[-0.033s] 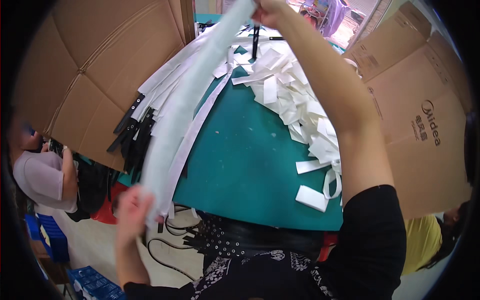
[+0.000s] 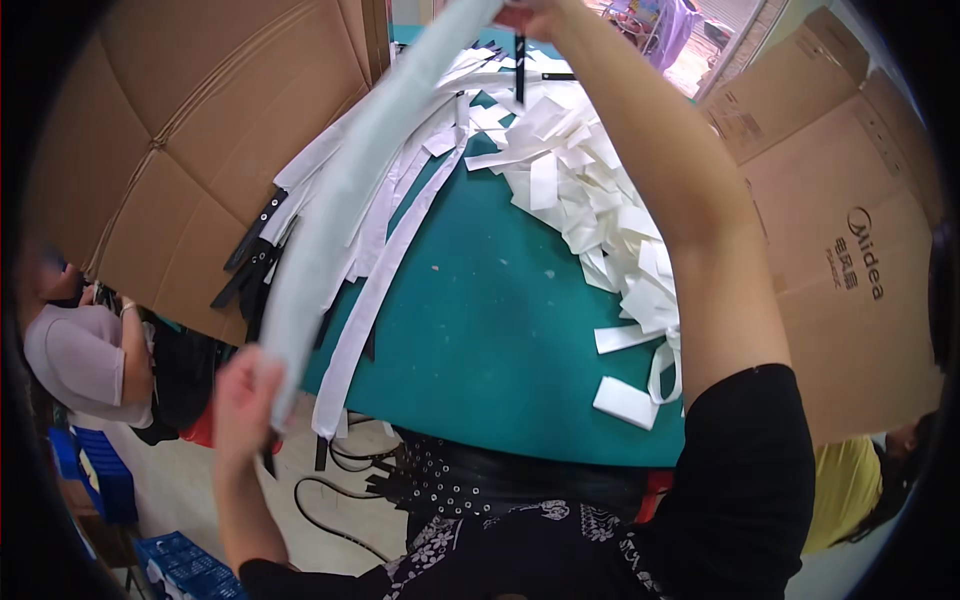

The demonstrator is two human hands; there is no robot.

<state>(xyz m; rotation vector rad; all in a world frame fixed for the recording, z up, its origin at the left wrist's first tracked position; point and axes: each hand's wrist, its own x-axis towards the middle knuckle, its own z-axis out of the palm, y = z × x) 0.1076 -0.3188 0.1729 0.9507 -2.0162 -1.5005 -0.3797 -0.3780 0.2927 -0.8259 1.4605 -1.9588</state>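
A long strip in a white wrapping point(image 2: 365, 165), apparently a belt, is stretched slantwise above the left part of the green table. My left hand point(image 2: 246, 405) is closed on its near end, slightly blurred. A dark tip hangs below that hand. At the top edge of the view my right hand point(image 2: 532, 18), partly cut off, grips the far end. A black strap end point(image 2: 520, 70) hangs below it. Beneath the held strip lie several similar white-wrapped strips, with black eyeleted ends point(image 2: 255, 262) at the left. One separate wrapped strip point(image 2: 375, 300) runs to the table's front edge.
White slips point(image 2: 575, 195) form a heap on the right of the green table point(image 2: 470, 330). A folded white piece point(image 2: 625, 402) lies near the front. Cardboard boxes point(image 2: 230, 130) point(image 2: 820, 330) flank the table. Black eyeleted straps point(image 2: 440, 480) hang below its front edge. Other people are at both sides.
The held strip and my left hand have moved left and slightly up. More of the separate wrapped strip on the table now shows. My right hand has shifted slightly up.
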